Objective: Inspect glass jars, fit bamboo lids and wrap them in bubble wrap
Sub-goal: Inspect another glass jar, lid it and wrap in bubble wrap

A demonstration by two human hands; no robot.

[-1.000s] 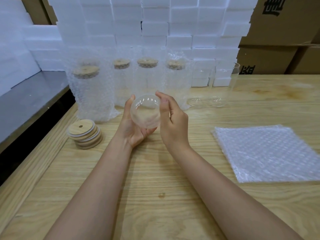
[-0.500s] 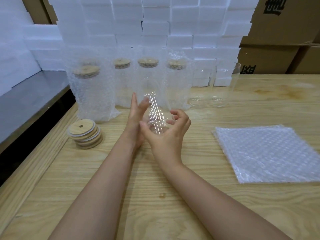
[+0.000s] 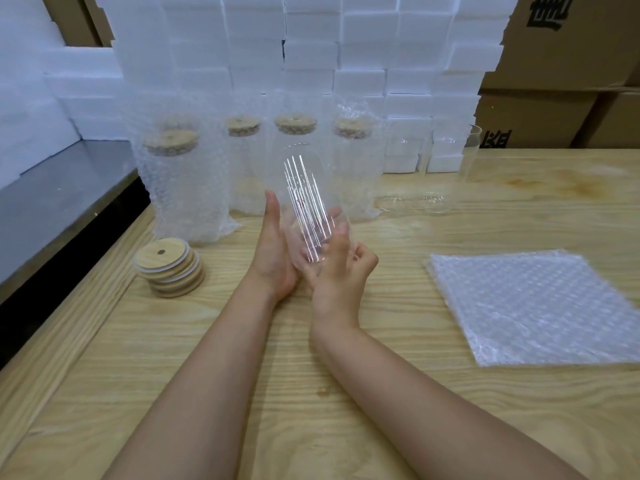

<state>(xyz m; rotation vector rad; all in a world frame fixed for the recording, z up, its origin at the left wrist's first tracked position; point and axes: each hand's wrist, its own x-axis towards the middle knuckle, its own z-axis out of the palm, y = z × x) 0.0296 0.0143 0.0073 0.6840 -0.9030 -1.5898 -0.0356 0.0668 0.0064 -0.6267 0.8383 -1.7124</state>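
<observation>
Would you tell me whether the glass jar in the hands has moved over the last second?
Yes: the glass jar has turned from end-on to lengthwise, its upper end now reaching up before the wrapped jars.
</observation>
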